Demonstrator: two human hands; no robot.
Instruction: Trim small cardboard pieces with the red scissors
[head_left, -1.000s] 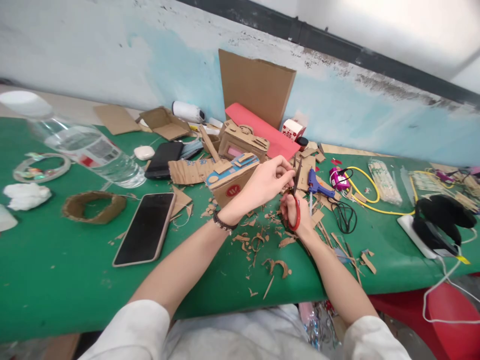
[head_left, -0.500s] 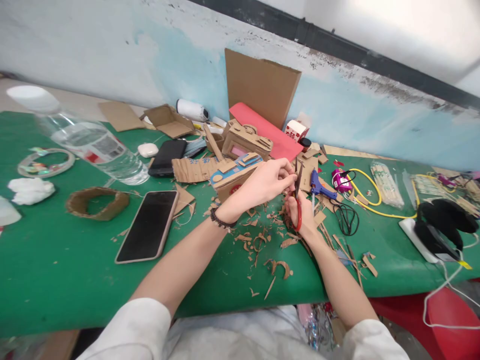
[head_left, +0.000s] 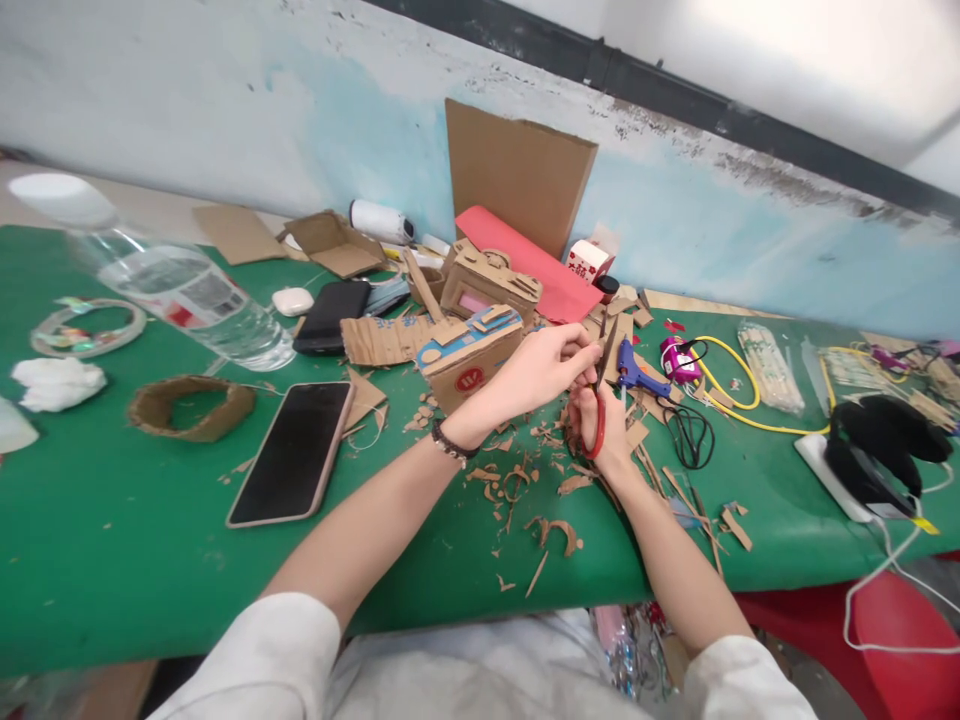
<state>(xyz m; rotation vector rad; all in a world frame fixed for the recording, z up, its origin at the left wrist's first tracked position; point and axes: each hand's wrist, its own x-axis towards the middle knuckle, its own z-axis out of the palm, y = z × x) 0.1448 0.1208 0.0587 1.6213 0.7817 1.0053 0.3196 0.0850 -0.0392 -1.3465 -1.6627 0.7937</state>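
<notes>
One glue gun lies just right of the scissors; one bottle, one phone to our left. Our left hand partly hides one printed cardboard box. Surface: green table, strewn with scraps, too many to count; patchy blue-white wall behind. Our right hand grips the scissors, one pair, by the red handles; the left hand pinches narrow beside them, on what we cannot tell.
</notes>
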